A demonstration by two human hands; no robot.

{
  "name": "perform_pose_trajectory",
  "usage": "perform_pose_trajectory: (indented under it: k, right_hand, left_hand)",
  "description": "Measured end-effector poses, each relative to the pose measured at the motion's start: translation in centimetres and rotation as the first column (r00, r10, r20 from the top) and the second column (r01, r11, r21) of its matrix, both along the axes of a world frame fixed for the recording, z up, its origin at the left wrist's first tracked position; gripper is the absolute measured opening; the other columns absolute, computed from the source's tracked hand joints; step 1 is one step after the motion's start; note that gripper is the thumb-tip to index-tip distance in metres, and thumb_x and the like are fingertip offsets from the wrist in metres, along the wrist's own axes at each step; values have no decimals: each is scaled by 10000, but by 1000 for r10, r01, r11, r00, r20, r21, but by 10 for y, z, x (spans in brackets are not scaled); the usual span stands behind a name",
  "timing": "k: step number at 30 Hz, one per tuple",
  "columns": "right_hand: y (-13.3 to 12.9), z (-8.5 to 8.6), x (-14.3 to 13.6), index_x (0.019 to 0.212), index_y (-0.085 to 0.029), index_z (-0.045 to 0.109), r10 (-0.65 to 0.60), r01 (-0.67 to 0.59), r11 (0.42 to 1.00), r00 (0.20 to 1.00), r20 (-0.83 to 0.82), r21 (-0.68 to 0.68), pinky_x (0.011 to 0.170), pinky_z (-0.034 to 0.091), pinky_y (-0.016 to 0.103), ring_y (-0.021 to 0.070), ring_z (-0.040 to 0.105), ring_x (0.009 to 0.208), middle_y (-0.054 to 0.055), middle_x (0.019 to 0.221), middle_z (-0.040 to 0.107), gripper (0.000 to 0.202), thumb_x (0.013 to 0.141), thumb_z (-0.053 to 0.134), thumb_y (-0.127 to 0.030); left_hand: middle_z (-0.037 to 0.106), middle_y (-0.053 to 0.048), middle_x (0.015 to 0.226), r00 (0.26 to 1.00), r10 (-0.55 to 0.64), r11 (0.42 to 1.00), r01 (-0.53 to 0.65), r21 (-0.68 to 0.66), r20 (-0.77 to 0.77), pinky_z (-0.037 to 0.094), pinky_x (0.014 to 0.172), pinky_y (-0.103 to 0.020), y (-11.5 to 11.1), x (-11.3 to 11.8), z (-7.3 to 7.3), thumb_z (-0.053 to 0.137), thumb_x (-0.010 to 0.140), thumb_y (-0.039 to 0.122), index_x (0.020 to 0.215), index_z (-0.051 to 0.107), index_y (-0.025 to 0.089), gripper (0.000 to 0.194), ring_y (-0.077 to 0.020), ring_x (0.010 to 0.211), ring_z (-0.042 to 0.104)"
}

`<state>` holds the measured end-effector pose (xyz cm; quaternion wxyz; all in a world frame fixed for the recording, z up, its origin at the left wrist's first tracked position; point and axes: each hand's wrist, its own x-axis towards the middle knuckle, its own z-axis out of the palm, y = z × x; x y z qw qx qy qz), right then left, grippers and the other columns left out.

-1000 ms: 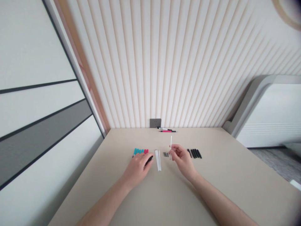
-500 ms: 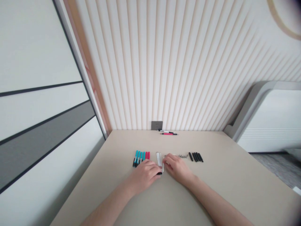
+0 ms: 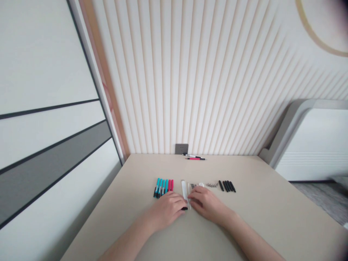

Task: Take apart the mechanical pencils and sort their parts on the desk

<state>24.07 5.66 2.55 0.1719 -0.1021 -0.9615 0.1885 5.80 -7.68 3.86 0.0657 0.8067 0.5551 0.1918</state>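
Note:
My left hand (image 3: 172,208) is closed around a black pen part (image 3: 184,208), whose end shows at the fingertips. Just to the right, the fingers of my right hand (image 3: 204,203) touch a thin white refill (image 3: 189,190) lying on the table. Several white refills (image 3: 184,188) lie side by side between the hands. Behind my left hand is a row of blue pen barrels (image 3: 160,185) and red ones (image 3: 170,184). Beyond my right hand are small white pieces (image 3: 201,184) and small metal springs or clips (image 3: 212,185). Black barrels (image 3: 228,186) lie farther right.
A white-and-black pen (image 3: 192,156) and a red-and-black pen (image 3: 195,158) lie at the back edge of the beige table (image 3: 146,165). Behind stands a ribbed wall with a dark socket (image 3: 181,148).
My right hand has shifted slightly away from the small parts, so the white pieces now show. The whole view has tilted up a little. My left hand keeps the black part.

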Motion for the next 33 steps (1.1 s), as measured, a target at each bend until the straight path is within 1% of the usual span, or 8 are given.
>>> perform_pose_trajectory:
  k: [6, 10, 16, 24, 29, 33]
  right_hand:
    - [0, -6, -3, 1077, -215, 667, -11, 10, 1000, 1000, -29, -9, 859, 472, 310, 188, 595, 925, 66, 993, 639, 217, 917, 523, -190]
    - [-2, -5, -3, 1094, -212, 663, -12, 12, 1000, 999, -41, -12, 877, 471, 327, 198, 594, 948, 76, 1025, 639, 221, 922, 524, -203]
    - [-1, -3, -3, 1127, -215, 644, -5, 4, 1000, 999, -50, -12, 880, 472, 334, 202, 601, 950, 79, 1031, 647, 246, 928, 503, -188]
    - [0, -6, -4, 1082, -225, 672, -9, 9, 1000, 999, -37, 12, 877, 462, 331, 200, 596, 948, 68, 997, 656, 231, 941, 490, -197]
    - [0, -7, -7, 1108, -224, 648, -27, 29, 999, 999, -47, 45, 904, 452, 355, 213, 592, 982, 79, 1063, 651, 233, 934, 496, -193]
    - [-1, -8, -8, 1137, -227, 626, -40, 42, 998, 998, -40, 51, 919, 448, 365, 218, 591, 988, 79, 1075, 651, 248, 930, 496, -184]
  left_hand:
    - [691, -40, 1015, 1000, -2, 1000, 2, 2, -5, 450, 928, -334, 1, 0, 0, 565, 919, 230, 999, 643, 204, 115, -190, 982, 627]
    - [690, -37, 1014, 1000, 11, 1000, -11, 9, -10, 460, 926, -348, 1, 0, 1, 570, 914, 219, 992, 647, 210, 110, -200, 999, 622]
    - [670, -37, 1129, 1000, 5, 1000, -5, 31, -1, 429, 996, -376, 1, 1, 0, 590, 900, 204, 999, 646, 225, 116, -209, 1106, 583]
    - [687, -38, 1111, 1000, -10, 1000, 10, 16, -4, 414, 1000, -398, 2, 1, -3, 588, 900, 205, 1005, 648, 229, 123, -217, 1102, 583]
    - [694, -42, 1067, 1000, -4, 1000, 4, 16, -7, 420, 985, -386, 3, 2, -3, 581, 905, 218, 992, 654, 222, 113, -211, 1074, 596]
    - [690, -45, 1062, 1000, 1, 1000, -1, 23, -6, 423, 984, -387, 2, 2, -1, 567, 913, 222, 993, 656, 222, 119, -211, 1076, 599]
